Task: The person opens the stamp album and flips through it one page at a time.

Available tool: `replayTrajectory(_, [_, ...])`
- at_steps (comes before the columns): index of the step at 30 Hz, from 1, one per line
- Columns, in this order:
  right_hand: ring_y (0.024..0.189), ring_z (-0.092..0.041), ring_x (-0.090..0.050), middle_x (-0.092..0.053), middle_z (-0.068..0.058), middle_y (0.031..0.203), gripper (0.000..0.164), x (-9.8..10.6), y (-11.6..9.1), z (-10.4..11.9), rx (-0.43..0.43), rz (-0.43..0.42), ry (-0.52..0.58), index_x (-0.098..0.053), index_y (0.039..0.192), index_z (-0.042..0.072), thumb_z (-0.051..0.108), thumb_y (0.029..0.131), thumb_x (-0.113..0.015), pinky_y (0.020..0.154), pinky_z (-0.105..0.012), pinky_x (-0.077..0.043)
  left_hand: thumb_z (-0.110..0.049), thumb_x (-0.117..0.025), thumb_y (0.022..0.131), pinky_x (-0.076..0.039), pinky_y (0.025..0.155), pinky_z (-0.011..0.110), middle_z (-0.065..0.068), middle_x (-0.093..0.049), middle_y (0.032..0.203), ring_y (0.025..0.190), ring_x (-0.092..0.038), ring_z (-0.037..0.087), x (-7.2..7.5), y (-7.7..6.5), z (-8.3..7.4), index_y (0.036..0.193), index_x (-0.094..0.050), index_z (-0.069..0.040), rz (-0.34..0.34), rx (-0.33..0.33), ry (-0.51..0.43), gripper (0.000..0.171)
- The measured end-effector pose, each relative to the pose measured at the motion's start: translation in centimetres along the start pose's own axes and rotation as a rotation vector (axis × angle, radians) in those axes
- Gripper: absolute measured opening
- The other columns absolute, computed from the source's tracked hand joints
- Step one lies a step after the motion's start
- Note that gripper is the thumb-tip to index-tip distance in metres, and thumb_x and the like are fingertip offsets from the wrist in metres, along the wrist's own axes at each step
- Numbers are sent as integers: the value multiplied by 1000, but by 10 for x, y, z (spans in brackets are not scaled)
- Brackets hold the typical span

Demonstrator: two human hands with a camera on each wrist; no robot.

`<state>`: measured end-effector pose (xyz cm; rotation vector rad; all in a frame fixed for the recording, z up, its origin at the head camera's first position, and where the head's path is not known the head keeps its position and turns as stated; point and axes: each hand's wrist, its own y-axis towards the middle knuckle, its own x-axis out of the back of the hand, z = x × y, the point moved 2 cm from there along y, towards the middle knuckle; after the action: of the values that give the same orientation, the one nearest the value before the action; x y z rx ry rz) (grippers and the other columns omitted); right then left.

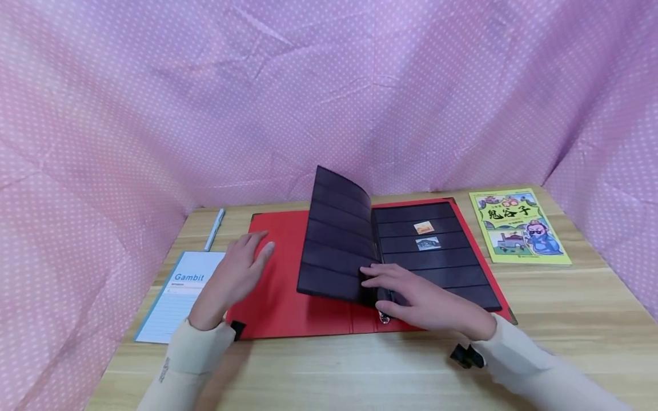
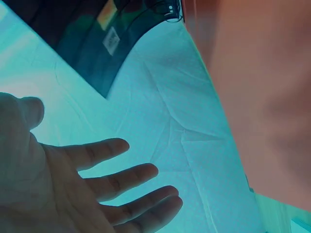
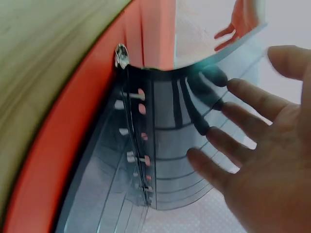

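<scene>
A person works over a red binder point(image 1: 277, 240) that lies spread on a wood-grain bench point(image 1: 360, 371), one raised black page point(image 1: 334, 240) standing from the spine and tilting toward the left cover. The right hand point(image 1: 421, 302) meets that page on its lower part, near the rings point(image 1: 384, 318); its fingers are extended, fingertips against the glossy surface and thumb held apart, a wide grip that pushes flat rather than pinches. The left hand point(image 1: 236, 274) hovers over the binder's left side, its grip wide and holding nothing, the raised page well to its right. Just behind the right hand, a second black page point(image 1: 411, 214) lies flat with two small stamp-like pictures, one orange point(image 1: 424, 228) and one grey point(image 1: 428, 244). A "Gambit" notebook point(image 1: 175, 302) and a pale pen point(image 1: 214, 230) lie left of the binder, a yellow illustrated book point(image 1: 519, 228) to its right.
</scene>
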<state>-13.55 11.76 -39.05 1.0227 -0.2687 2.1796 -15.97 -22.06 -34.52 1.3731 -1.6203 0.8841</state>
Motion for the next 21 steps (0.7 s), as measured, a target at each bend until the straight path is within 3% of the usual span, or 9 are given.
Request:
replayTrajectory(5, [139, -17, -21, -35, 8, 148, 37, -11, 9, 1, -8, 40, -51, -55, 133, 21, 25, 96, -55, 107, -57, -17, -52, -45, 95, -31, 98, 64, 17, -28, 147, 131, -25, 43, -15, 10, -2, 150, -27, -14, 95, -55, 18, 70])
replayTrajectory(8, [138, -20, -23, -37, 5, 147, 36, -16, 13, 2, -9, 55, -99, -56, 132, 18, 19, 96, -55, 106, -57, -19, -52, -53, 92, -29, 96, 68, 16, -24, 150, 132, -24, 45, -32, 15, -6, 151, -26, -19, 193, -84, 55, 73])
replayTrajectory(12, [136, -22, -28, -41, 2, 145, 34, -18, 17, 3, -9, 65, -148, -58, 129, 16, 16, 95, -56, 105, -56, -21, -56, -58, 86, -28, 95, 68, 16, -20, 152, 131, -24, 45, -54, 19, -8, 151, -25, -24, 315, -55, 152, 79])
replayTrajectory(17, [136, -24, -29, -45, -1, 142, 34, -16, 17, 2, 4, 76, -130, -59, 128, 13, 11, 94, -57, 104, -58, -22, -56, -63, 83, -28, 95, 69, 17, -21, 151, 130, -24, 45, -72, 22, -8, 150, -29, -23, 354, -2, 217, 82])
replayTrajectory(21, [139, -21, -22, -39, 3, 146, 40, -10, 14, -3, 12, 51, -62, -54, 133, 14, 9, 94, -57, 107, -52, -25, -56, -64, 82, -24, 95, 72, 19, -19, 151, 132, -18, 48, -82, 23, -7, 148, -32, -23, 363, 21, 223, 81])
